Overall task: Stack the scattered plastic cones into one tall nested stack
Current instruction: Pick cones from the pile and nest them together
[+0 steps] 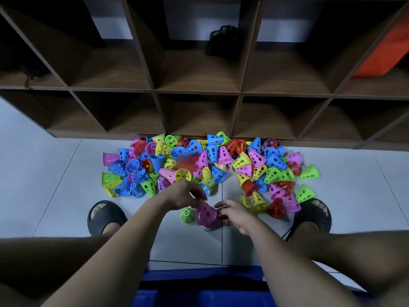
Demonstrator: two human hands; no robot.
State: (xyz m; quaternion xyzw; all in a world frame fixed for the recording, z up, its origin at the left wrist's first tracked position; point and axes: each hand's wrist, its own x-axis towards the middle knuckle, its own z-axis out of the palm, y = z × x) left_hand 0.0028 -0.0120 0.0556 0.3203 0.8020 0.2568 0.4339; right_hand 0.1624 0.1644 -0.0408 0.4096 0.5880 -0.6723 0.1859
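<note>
A pale grey tiled floor (44,173) is seen, with thin dark lines between the tiles. A big brown wooden shelf (199,91) with open square boxes is stood along the far side. A black bag (221,39) is kept in one upper box, and an orange thing (385,52) in the box at the far right.

A pile of cones (199,160) in pink, blue, yellow, green and red is spread on the floor, pushed right up against the bottom edge of the shelf. Bare tile is seen to the left of the pile, to the right of it, and between the two dark slippers (106,214).

On that near patch a pink cone (207,214) is stood upright. Its top is pinched by the curled fingers of the left hand (186,196). The right hand (234,214) is held just beside its base, fingers bent; whether anything is gripped there cannot be told. A green cone (188,216) is laid on its side, touching the pink one. A blue seat (199,289) is seen at the bottom edge.
</note>
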